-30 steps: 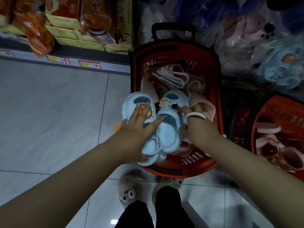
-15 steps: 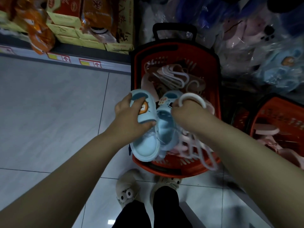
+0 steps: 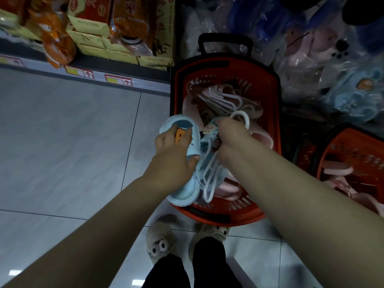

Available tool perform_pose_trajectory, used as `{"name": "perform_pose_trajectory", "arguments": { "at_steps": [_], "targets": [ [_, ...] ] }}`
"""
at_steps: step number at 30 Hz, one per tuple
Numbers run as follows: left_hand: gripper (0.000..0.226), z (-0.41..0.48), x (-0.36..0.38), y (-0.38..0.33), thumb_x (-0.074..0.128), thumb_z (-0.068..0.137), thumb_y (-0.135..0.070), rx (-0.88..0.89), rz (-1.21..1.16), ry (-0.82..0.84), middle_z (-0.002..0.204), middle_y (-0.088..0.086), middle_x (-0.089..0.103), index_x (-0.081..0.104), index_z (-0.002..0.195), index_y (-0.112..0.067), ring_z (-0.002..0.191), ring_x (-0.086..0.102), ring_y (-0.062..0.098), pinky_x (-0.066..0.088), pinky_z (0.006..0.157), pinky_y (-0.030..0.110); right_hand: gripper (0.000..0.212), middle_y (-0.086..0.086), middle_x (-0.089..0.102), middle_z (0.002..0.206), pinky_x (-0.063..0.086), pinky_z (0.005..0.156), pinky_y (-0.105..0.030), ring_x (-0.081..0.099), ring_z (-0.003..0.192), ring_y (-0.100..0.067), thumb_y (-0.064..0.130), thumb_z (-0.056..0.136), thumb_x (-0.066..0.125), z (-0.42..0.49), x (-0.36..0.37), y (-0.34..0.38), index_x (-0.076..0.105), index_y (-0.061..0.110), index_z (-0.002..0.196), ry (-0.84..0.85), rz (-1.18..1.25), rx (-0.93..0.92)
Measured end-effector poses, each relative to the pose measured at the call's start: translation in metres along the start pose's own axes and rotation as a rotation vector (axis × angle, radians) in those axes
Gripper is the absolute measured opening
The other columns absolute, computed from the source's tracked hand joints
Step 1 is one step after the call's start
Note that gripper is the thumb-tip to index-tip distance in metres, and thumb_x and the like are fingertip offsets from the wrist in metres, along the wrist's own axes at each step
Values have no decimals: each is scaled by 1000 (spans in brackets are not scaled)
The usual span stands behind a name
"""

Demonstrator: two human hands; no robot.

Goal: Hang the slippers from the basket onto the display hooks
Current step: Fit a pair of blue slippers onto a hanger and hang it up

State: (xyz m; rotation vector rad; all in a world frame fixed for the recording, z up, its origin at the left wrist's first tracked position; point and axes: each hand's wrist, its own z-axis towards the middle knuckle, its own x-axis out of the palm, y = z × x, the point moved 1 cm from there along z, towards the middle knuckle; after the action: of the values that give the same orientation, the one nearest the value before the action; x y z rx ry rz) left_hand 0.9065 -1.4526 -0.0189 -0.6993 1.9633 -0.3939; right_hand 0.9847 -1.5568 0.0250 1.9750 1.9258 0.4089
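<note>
over the near-left rim of the red basket (image 3: 224, 67), a pale blue slipper (image 3: 181, 194) sits in the left hand (image 3: 174, 150), fingers curled across its upper. just right of that grip, the right hand (image 3: 230, 138) is curled round a white hanger (image 3: 239, 112), touching the second blue slipper (image 3: 208, 129). beneath both hands, pink slippers (image 3: 264, 140) lie in the basket.

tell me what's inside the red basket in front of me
Pink slippers and loose white hangers lie in the red basket. The left hand gripping blue slippers and the right hand holding a hanger cover its middle.
</note>
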Motion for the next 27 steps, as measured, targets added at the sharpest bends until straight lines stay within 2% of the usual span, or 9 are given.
{"name": "perform_pose_trajectory", "arguments": {
  "at_steps": [2, 5, 10, 13, 17, 19, 22, 25, 27],
  "targets": [
    [66, 0, 3, 0, 47, 94, -39, -7, 39, -11, 156, 3, 1, 13, 150, -28, 134, 1, 21, 31, 103, 41, 29, -7, 37, 56, 34, 48, -23, 38, 48, -16, 2, 94, 39, -3, 6, -7, 39, 8, 65, 74, -22, 13],
    [66, 2, 5, 2, 49, 93, -36, -8, 70, -9, 156, 4, -1, 14, 149, -33, 136, 0, 24, 36, 100, 45, 20, -1, 44, 76, 43, 51, -19, 43, 60, -10, 1, 94, 38, 6, 8, -25, 48, 14, 106, 89, -246, -134],
    [85, 3, 3, -7, 67, 83, -28, -14, -84, 81, 154, 1, -16, 5, 138, -48, 143, -18, 22, 16, 116, 46, 18, 3, 47, 77, 38, 52, 0, 51, 60, 2, 6, 97, 35, 11, 26, -47, 50, 14, 96, -50, -165, -328],
    [95, 3, 0, -4, 72, 80, -30, 25, -162, 160, 155, 3, -22, -10, 123, -51, 140, -28, 22, 1, 117, 50, 24, -4, 53, 116, 45, 81, -13, 54, 99, -10, 11, 97, 35, 25, 29, -49, 54, 15, 112, -243, -140, -346],
    [91, 6, 4, 8, 70, 76, -43, 119, -7, 202, 157, 0, -20, 13, 148, -40, 138, -31, 21, -1, 115, 57, 43, 0, 32, 149, 15, 62, 15, 20, 128, 1, 12, 101, 31, 39, 25, -34, 26, 6, 143, -200, -338, -206],
    [73, 9, 5, 10, 65, 81, -35, 138, -16, 96, 159, 1, -9, 29, 145, -35, 142, -24, 23, 5, 114, 57, 35, -5, 46, 139, 31, 85, 1, 42, 125, -9, 13, 100, 36, 33, 26, -28, 43, 3, 133, -185, -612, -264],
    [50, 10, 8, 14, 63, 85, -28, 147, -102, -4, 159, 2, 2, 50, 133, -31, 144, -15, 25, 8, 116, 53, 28, -9, 58, 115, 46, 84, -29, 57, 99, -20, 7, 97, 41, 32, 19, -29, 51, 11, 122, -30, -652, -359],
    [31, 9, 9, 20, 65, 85, -28, 150, -184, -91, 158, 4, 13, 63, 116, -30, 145, -6, 29, 9, 116, 46, 21, -2, 53, 101, 39, 70, -6, 50, 88, -11, 10, 95, 49, 29, -4, -31, 55, 8, 116, 154, -951, -645],
    [33, 8, 12, 20, 65, 85, -33, 140, -189, -76, 158, 2, 11, 61, 118, -33, 145, -8, 26, 9, 115, 42, 15, -7, 51, 97, 35, 67, -7, 48, 86, -13, 10, 92, 54, 33, -17, -33, 60, 4, 104, 206, -1047, -784]
  ]
}}
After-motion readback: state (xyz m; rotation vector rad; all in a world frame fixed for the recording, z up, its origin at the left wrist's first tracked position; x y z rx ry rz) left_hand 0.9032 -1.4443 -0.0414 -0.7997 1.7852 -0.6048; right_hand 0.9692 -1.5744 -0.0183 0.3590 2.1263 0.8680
